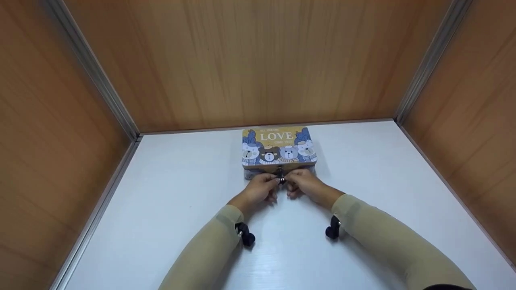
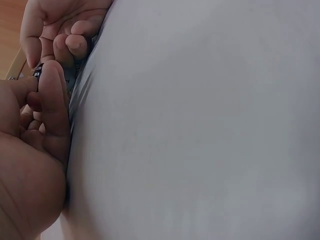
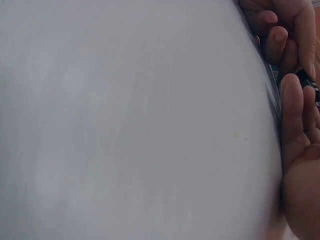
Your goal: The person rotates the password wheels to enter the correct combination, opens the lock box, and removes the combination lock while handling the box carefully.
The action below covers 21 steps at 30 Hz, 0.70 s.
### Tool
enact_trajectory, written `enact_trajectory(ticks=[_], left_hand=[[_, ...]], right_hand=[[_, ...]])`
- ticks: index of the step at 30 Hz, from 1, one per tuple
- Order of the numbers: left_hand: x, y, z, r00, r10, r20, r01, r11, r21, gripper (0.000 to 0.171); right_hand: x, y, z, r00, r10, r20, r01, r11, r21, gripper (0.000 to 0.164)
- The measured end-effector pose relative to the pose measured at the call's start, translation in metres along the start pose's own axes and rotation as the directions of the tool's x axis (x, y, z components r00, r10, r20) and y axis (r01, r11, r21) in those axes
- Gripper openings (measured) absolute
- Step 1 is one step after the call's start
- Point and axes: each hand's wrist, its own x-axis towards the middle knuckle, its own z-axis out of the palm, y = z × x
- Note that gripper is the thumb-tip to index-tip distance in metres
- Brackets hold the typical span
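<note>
A tin box (image 1: 278, 147) printed with cartoon bears and the word LOVE stands at the back of the white table, its lid down. At the middle of its front hangs a small black combination padlock (image 1: 281, 181) with silvery dials. From the left, my left hand (image 1: 260, 188) pinches the padlock between thumb and finger. My right hand (image 1: 304, 183) pinches it from the other side, its lower fingers curled beneath. In the left wrist view, the padlock (image 2: 37, 72) shows only partly between the fingertips. The right wrist view shows the padlock's ringed dials (image 3: 310, 84) at the edge.
The white table (image 1: 181, 193) is bounded by a wooden back panel (image 1: 258, 64) and wooden side panels (image 1: 52, 133) with metal edge strips. The box stands close to the back panel. Black wrist devices (image 1: 246, 235) hang below both sleeves.
</note>
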Motion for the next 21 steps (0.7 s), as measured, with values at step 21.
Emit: enact_trajectory(ticks=[21], left_hand=[[-0.0011, -0.0004, -0.0018, 1.0, -0.013, 0.004, 0.013, 0.999, -0.047, 0.021]], right_hand=[[0.0011, 0.0027, 0.0028, 1.0, -0.021, 0.018, 0.023, 0.994, -0.107, 0.022]])
